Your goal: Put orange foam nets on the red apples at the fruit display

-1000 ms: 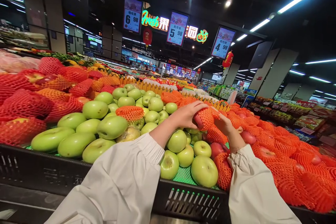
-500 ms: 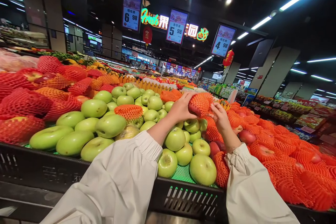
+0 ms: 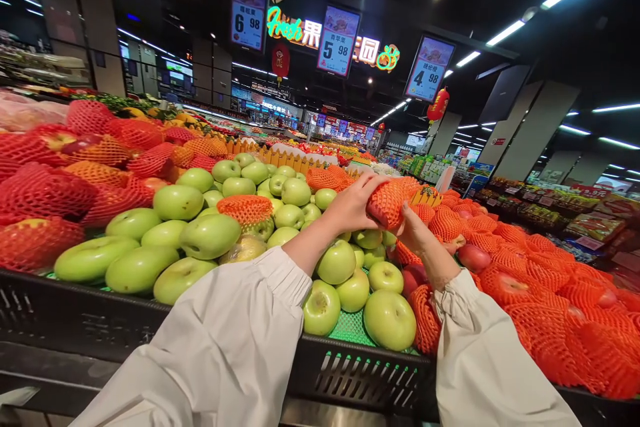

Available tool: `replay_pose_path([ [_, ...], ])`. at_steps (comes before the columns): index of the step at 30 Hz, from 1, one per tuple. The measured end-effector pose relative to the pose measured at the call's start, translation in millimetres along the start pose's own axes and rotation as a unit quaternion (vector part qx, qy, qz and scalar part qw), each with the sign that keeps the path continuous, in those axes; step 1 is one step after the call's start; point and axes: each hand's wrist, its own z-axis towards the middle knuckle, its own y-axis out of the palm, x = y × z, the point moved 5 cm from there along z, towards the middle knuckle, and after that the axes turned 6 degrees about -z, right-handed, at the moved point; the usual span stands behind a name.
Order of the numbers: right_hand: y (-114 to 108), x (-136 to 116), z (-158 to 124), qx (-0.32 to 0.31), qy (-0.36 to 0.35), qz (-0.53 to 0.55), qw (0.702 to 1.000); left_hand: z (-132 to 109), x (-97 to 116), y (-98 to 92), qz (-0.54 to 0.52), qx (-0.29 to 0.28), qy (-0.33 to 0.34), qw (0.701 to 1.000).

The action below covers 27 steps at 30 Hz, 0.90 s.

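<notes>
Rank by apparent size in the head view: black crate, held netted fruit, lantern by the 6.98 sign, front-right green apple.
1. black crate
2. front-right green apple and netted fruit: alike, unranked
3. red lantern, though farthest

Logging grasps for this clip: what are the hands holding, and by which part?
A fruit in orange foam netting: the left hand grips its left side, the right hand holds its underside.

Lifts the net-wrapped apple [image 3: 395, 199] off the heap of red apples [image 3: 473, 257], higher than a second ago and now above the green apples [image 3: 350, 260], in the left hand [image 3: 353, 205]. Tucks the right hand [image 3: 417, 232] closer beneath it.
</notes>
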Motion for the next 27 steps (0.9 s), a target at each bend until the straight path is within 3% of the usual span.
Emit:
replay_pose_path([
  [3, 0.8, -6.6, -1.9, -0.017, 0.017, 0.061, 0.998, 0.4, 0.1, 1.3, 0.006, -0.007, 0.017, 1.0],
  [6, -2.2, -15.7, -1.1, 0.006, -0.018, 0.04, 0.999, 0.1, 0.5, 1.7, 0.019, -0.009, 0.032, 0.999],
  [12, 1.6, -23.9, -1.1, -0.011, -0.057, -0.007, 0.998, -0.6, 0.0, 0.4, 0.037, 0.0, 0.029, 0.999],
  [17, -2.8, -22.6, 0.4, 0.013, -0.066, -0.004, 0.998, 2.3, 0.2, 5.8, 0.022, -0.035, 0.061, 0.997],
  [20, -24.4, -24.5, 3.6, 0.081, -0.081, -0.034, 0.993, 3.1, -3.7, 6.4, 0.02, -0.045, 0.047, 0.998],
  [23, -67.7, -23.8, 4.1, 0.222, -0.084, -0.047, 0.97, 1.9, -9.4, 2.0, 0.051, -0.022, 0.004, 0.998],
  [25, -100.5, -15.8, 1.8, 0.309, -0.059, 0.002, 0.949, 0.5, -12.4, -1.1, 0.071, -0.008, -0.031, 0.997],
  [27, -128.2, -2.7, -0.9, 0.356, -0.027, 0.085, 0.93, -0.6, -13.9, -3.5, 0.079, 0.001, -0.061, 0.995],
])
